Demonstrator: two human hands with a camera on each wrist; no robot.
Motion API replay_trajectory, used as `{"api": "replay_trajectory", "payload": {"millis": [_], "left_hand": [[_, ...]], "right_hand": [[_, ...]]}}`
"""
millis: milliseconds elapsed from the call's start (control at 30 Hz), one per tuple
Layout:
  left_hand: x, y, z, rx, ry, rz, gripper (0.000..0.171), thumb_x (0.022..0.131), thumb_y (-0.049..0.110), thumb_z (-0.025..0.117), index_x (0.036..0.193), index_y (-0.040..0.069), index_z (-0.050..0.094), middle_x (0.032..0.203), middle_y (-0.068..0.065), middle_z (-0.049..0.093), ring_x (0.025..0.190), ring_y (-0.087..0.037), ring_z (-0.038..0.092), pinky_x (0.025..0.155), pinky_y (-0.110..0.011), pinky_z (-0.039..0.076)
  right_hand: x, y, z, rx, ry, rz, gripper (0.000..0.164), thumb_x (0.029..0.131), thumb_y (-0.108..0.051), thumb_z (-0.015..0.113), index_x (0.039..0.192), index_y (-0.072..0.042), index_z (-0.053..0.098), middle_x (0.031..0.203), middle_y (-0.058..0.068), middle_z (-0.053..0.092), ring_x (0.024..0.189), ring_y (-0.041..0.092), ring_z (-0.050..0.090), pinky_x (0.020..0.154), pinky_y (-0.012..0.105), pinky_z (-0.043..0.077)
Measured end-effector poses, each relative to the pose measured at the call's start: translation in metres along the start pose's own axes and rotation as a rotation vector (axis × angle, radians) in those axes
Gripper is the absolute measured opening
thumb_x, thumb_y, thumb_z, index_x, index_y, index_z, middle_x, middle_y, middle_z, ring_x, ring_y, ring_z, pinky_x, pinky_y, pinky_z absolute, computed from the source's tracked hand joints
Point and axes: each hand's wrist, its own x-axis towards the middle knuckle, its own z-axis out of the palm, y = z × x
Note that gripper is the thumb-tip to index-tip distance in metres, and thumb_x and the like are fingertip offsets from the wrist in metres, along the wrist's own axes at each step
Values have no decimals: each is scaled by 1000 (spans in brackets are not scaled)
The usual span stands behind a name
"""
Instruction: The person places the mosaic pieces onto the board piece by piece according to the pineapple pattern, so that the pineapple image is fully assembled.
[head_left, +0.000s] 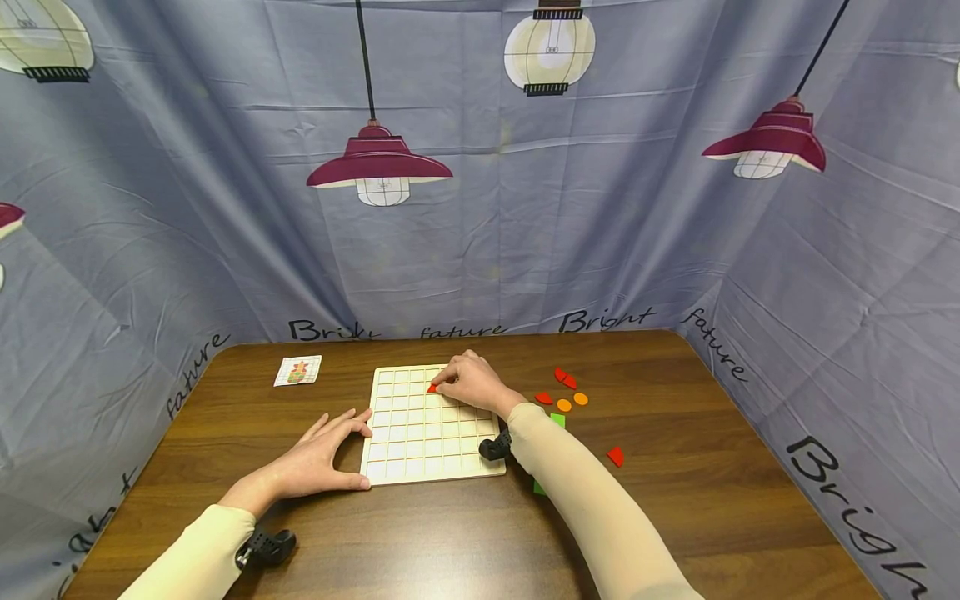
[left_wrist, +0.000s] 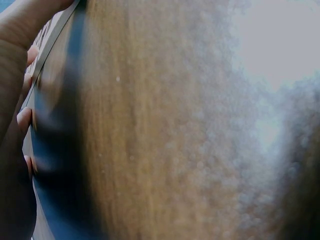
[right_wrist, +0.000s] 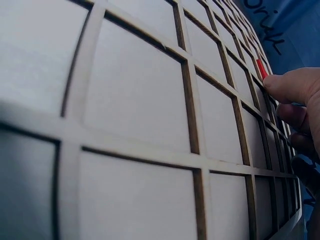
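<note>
Head view shows a flat, pale board point(head_left: 420, 442) of squares on a shiny brown table point(head_left: 450, 533). The right hand point(head_left: 472, 382) pinches one small red piece point(head_left: 432, 388) over the board's far part. The left hand point(head_left: 315, 458) is spread wide, thumb and fingers touching the board's left edge. Right of the board lie four red wedges point(head_left: 543, 399), two orange rounds point(head_left: 564, 405) and green bits point(head_left: 558, 419), partly hidden. One picture card point(head_left: 298, 370) sits left of the board. Behind the board, wrinkly cloth point(head_left: 480, 267) says "Bright" and "fature".
</note>
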Motion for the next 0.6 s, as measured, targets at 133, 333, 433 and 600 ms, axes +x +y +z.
{"api": "replay_trajectory", "payload": {"millis": [133, 333, 433, 600], "left_hand": [[0, 0, 0, 1, 0, 1, 64, 78, 59, 82, 123, 22, 56, 161, -13, 39, 149, -43, 29, 118, -68, 7], [0, 2, -1, -1, -11, -8, 64, 79, 58, 83, 123, 21, 56, 162, -13, 38, 150, -43, 28, 119, -68, 6], [0, 3, -2, -2, -12, -5, 64, 79, 57, 83, 123, 20, 56, 161, -14, 38, 149, -43, 28, 118, -69, 6], [-2, 3, -2, 6, -13, 6, 63, 80, 57, 82, 124, 20, 56, 161, -15, 39, 149, -44, 29, 117, -70, 8]], "right_hand": [[0, 0, 0, 12, 3, 4, 16, 96, -34, 73, 110, -33, 79, 101, -18, 66, 95, 11, 47, 88, 34, 39], [-1, 1, 0, 38, 23, 8, 16, 96, -34, 74, 110, -32, 79, 101, -17, 66, 93, 12, 47, 86, 34, 40], [-4, 1, -1, 66, 29, 10, 18, 97, -33, 72, 113, -29, 79, 99, -17, 65, 93, 12, 48, 84, 33, 42], [-14, 4, -11, 117, 38, 9, 24, 100, -33, 67, 120, -24, 77, 100, -15, 63, 97, 11, 48, 82, 32, 47]]}}
